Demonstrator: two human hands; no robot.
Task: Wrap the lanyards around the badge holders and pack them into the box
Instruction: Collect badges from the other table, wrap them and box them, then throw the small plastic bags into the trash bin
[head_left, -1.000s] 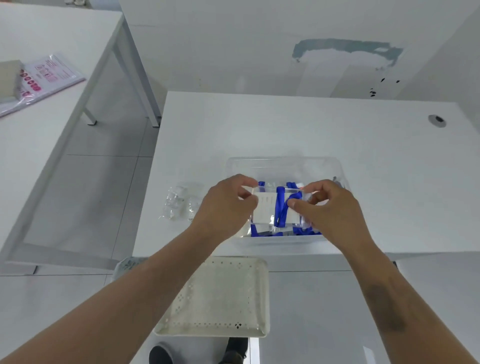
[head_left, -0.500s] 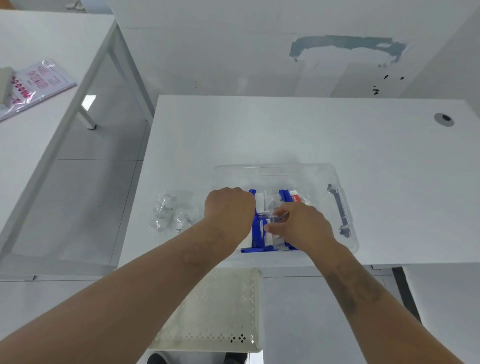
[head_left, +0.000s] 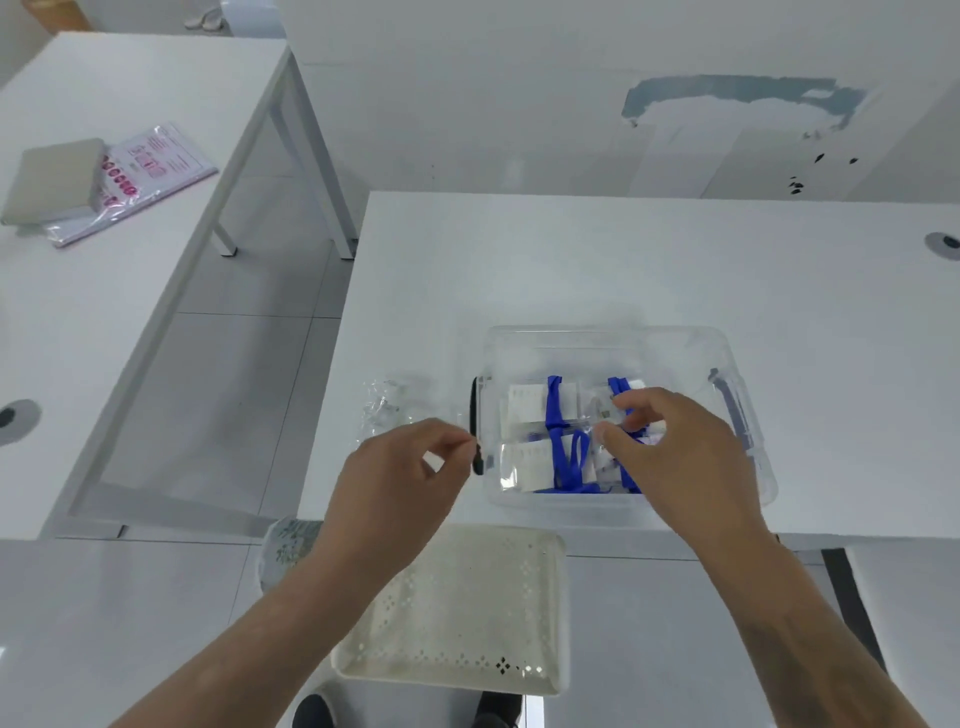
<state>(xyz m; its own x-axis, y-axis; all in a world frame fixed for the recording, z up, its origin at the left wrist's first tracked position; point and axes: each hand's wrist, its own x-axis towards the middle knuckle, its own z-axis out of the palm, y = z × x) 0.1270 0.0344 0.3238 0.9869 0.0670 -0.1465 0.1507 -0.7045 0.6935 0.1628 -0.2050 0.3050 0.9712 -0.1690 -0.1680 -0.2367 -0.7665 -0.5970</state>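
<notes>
A clear plastic box (head_left: 597, 335) stands near the table's front edge. Inside lie several badge holders wrapped in blue lanyards, one at the back left (head_left: 537, 404) and one at the front left (head_left: 535, 462). My right hand (head_left: 675, 447) reaches into the box's right half. Its thumb and forefinger pinch the end of a wrapped badge holder (head_left: 605, 413), and the hand hides most of it. My left hand (head_left: 400, 470) hovers just outside the box's left wall, fingers loosely curled and holding nothing.
Crumpled clear wrappers (head_left: 384, 408) lie on the table left of the box. A white perforated stool (head_left: 457, 608) sits below the table's front edge. On the neighbouring table to the left are a grey pad (head_left: 54, 179) and a pink-printed bag (head_left: 150, 166).
Both hands lowered the wrapped badge holder into the box. My left hand has since drawn back out to the left, while my right hand stays inside on the right.
</notes>
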